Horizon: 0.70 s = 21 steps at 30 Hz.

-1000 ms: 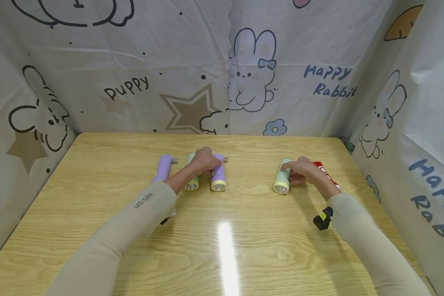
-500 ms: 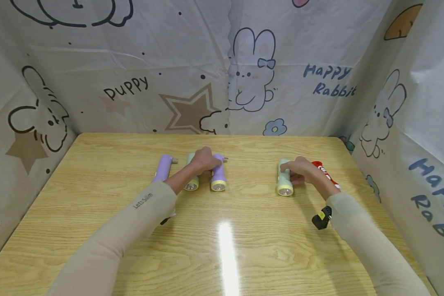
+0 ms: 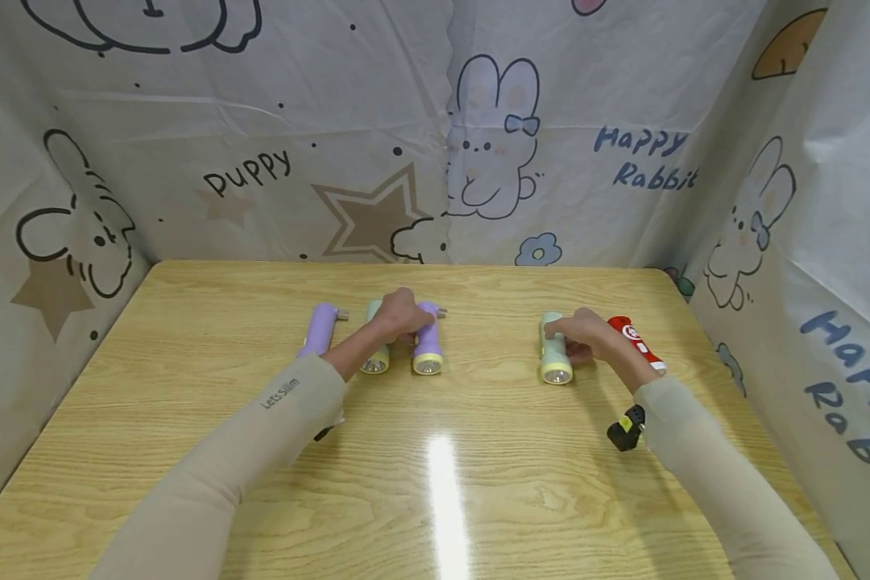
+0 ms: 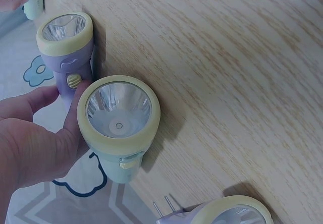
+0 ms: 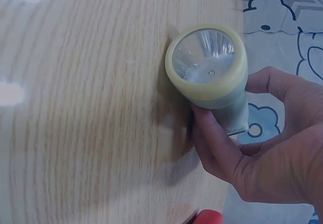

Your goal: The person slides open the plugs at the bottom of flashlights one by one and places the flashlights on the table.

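Observation:
My left hand pinches a purple flashlight with a yellow rim, which lies lens toward me; its plug prongs stick out at the back. In the left wrist view its fingers are about the flashlight's body. Close beside that hand lies a mint-green flashlight, partly hidden by it. Further left is another purple flashlight, its front end behind my forearm. On the right, my right hand grips a second mint-green flashlight, thumb and fingers on opposite sides of its body in the right wrist view.
A red and white flashlight-shaped thing lies right of my right hand, partly behind the wrist. The wooden table ends at a cloth backdrop printed with cartoons, which also stands along both sides.
My right hand has shifted slightly left. The mint-green flashlight in it has turned, its back end leftward and its lens slightly rightward. More of the red thing shows. My left hand has stayed put.

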Tool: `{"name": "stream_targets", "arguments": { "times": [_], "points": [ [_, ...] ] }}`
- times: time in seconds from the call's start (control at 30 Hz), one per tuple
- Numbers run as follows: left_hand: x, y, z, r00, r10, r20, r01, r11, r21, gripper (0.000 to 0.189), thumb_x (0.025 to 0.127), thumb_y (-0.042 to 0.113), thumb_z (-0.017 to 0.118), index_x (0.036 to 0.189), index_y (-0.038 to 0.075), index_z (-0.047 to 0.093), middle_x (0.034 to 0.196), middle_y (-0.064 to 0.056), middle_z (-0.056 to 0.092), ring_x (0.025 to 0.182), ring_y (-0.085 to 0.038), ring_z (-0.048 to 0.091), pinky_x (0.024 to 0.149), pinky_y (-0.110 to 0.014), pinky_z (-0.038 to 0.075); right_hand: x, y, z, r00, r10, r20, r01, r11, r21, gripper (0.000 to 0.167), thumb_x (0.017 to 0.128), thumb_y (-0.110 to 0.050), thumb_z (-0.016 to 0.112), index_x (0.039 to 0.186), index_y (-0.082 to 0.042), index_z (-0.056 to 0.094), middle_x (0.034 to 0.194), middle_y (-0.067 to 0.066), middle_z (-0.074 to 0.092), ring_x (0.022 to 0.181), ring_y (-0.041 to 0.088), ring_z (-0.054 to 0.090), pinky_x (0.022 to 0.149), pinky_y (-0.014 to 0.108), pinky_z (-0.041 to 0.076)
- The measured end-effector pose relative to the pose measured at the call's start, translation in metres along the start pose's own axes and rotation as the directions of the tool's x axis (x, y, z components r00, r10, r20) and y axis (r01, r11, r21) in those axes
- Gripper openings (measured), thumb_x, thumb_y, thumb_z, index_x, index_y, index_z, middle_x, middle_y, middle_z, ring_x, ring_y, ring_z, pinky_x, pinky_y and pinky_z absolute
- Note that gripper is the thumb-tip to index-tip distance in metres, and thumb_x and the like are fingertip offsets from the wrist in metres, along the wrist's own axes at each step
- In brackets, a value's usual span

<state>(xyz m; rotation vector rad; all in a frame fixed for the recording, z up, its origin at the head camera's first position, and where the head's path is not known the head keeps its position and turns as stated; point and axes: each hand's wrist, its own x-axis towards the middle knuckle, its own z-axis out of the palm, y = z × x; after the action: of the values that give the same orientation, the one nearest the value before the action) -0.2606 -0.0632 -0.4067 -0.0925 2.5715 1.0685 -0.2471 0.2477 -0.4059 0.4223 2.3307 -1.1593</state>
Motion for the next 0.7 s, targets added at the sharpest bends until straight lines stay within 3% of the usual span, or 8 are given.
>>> {"name": "stream_targets", "arguments": {
  "times": [0.37, 0.7],
  "points": [
    [-0.0010, -0.0009, -0.0004, 1.000, 0.000, 0.000, 0.000, 1.000, -0.014, 0.026, 0.091, 0.013, 0.065, 0.106, -0.007, 0.054, 0.101, -0.020, 0.061, 0.065, -0.021, 0.064, 0.065, -0.032, 0.060, -0.0021, -0.0021, -0.0002, 0.999, 0.021, -0.035, -0.021, 1.000, -0.007, 0.038, 0.086, -0.018, 0.065, 0.106, 0.001, 0.040, 0.098, 0.014, 0.045, 0.067, 0.017, 0.056, 0.064, 0.030, 0.059],
    [0.0000, -0.0006, -0.0028, 1.000, -0.003, -0.004, 0.003, 1.000, 0.010, 0.026, 0.092, 0.016, 0.067, 0.101, -0.007, 0.059, 0.094, -0.019, 0.064, 0.065, -0.022, 0.068, 0.066, -0.033, 0.061, -0.0032, -0.0077, -0.0053, 0.999, -0.006, -0.042, 0.006, 1.000, 0.006, 0.064, 0.089, -0.021, 0.064, 0.134, 0.011, 0.031, 0.118, 0.021, 0.044, 0.087, 0.024, 0.058, 0.072, 0.030, 0.059]
  ]
}}
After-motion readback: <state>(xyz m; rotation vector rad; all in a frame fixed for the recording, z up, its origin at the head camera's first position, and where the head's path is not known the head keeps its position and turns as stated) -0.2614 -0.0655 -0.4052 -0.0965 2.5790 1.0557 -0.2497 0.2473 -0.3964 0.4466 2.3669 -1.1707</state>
